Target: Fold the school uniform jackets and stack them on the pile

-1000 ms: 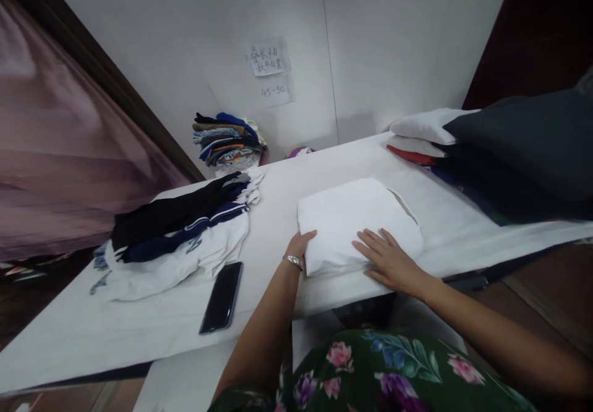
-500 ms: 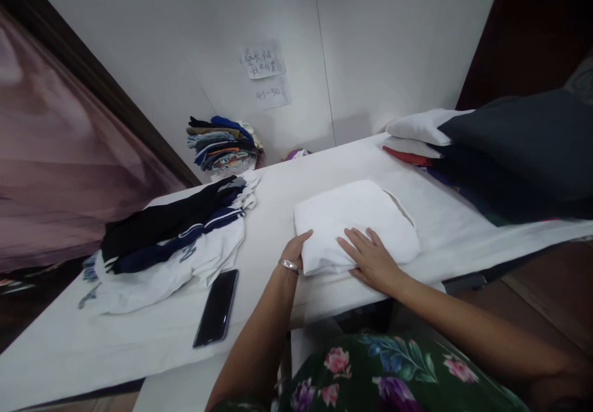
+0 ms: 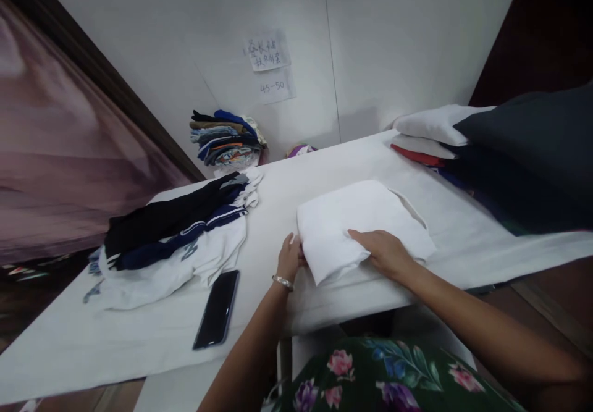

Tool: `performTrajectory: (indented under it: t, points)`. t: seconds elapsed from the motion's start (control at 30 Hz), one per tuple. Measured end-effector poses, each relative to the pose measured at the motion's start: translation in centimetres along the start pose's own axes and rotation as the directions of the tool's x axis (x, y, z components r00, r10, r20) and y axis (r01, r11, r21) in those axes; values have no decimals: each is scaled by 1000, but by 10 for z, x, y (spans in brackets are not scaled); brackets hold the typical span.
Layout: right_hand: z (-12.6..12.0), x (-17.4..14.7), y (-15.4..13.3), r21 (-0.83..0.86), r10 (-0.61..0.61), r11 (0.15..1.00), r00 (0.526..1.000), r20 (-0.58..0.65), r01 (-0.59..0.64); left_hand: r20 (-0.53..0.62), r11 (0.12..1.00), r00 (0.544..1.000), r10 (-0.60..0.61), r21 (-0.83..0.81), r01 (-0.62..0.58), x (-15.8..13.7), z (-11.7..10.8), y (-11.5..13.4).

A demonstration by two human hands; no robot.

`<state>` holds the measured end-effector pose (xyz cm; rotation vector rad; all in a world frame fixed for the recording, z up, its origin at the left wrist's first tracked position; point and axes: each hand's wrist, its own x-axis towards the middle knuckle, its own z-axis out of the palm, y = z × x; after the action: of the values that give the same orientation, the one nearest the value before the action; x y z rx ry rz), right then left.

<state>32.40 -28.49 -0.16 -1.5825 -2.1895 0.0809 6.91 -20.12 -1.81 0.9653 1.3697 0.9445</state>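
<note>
A folded white garment (image 3: 343, 220) lies on the white-covered table in front of me, its near edge slightly lifted. My right hand (image 3: 386, 254) grips that near edge, thumb on top and the other fingers hidden underneath. At the left side of the garment, my left hand (image 3: 290, 257) has its fingers tucked at the edge, partly out of sight, with the thumb up. A silver bracelet (image 3: 283, 283) circles my left wrist.
Left on the table (image 3: 157, 344) lie a black garment (image 3: 162, 211), a navy one (image 3: 171, 248) and a white one with a dark print (image 3: 157, 282). A phone (image 3: 217, 310) is close by. Folded clothes (image 3: 227, 137) stand stacked at the back; a dark pile (image 3: 532, 165) is on the right.
My right hand has gone from lying flat on the white garment to gripping its near edge. My left fingers have slipped lower, partly under the left edge. The view has shifted slightly.
</note>
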Motion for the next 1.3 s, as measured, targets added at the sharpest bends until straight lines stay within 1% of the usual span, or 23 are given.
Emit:
performTrajectory:
  t: [0.03,0.07,0.1,0.13,0.2,0.23,0.27,0.3,0.37,0.4,0.47,0.53,0.6,0.7,0.77,0.83,0.93,1.0,1.07,1.13,1.17,1.23,1.3]
  points:
    - [-3,1,1,8,0,1000,1000,8,0,-29,976,989,146,166,-140,3,-8,-5]
    - [-6,3,2,17,0,1000,1000,14,0,-9,894,948,317,338,-295,5,-15,-9]
    - [-10,5,2,26,1,1000,1000,21,-1,68,754,877,475,482,-445,8,-20,-11]
    - [-13,7,2,35,4,999,1000,30,-5,182,589,787,589,571,-572,11,-24,-13]
    - [-21,12,2,47,17,999,998,53,-19,406,266,588,700,616,-742,19,-24,-12]
    - [-25,14,2,53,24,998,998,65,-28,485,142,498,719,599,-788,23,-22,-9]
    - [-29,17,2,63,31,997,997,73,-36,538,48,422,730,576,-816,28,-18,-5]
    - [-33,20,2,78,35,996,996,79,-41,568,-20,363,738,556,-831,33,-13,0]
    - [-42,25,4,122,34,992,996,80,-43,600,-102,280,749,522,-847,42,-3,13]
    - [-47,28,6,147,34,988,996,83,-46,614,-124,253,747,503,-855,46,1,20]
    - [-59,35,12,196,37,979,995,94,-55,649,-136,226,726,458,-879,52,9,34]
    - [-74,42,19,242,40,968,993,107,-65,681,-109,231,695,417,-902,54,15,48]
    - [-93,50,25,307,25,950,992,122,-61,695,-61,258,672,399,-915,51,22,63]
    - [-123,64,35,450,-49,893,987,152,-25,684,14,315,658,407,-913,38,33,94]
    - [-145,74,44,530,-91,848,980,178,-17,663,86,367,653,417,-905,23,41,119]
    - [-168,85,53,558,-72,828,975,212,-60,618,205,451,644,428,-880,6,48,147]
    - [-205,105,64,541,65,814,959,276,-211,514,445,572,639,359,-820,-19,55,184]
    - [-230,121,66,530,139,786,927,349,-318,468,577,626,624,263,-773,-31,57,203]
    - [-248,142,64,518,156,759,883,443,-394,465,701,687,558,180,-690,-37,56,213]
    - [-252,164,60,479,139,763,834,534,-434,504,836,748,432,88,-542,-36,53,212]
    - [-247,176,59,452,121,777,809,576,-438,532,895,767,357,40,-445,-33,50,207]
    - [-223,199,57,381,77,830,760,645,-408,572,973,794,206,-32,-230,-22,43,188]
    - [-184,217,55,308,55,884,732,679,-353,554,998,830,55,-51,-33,-5,35,159]
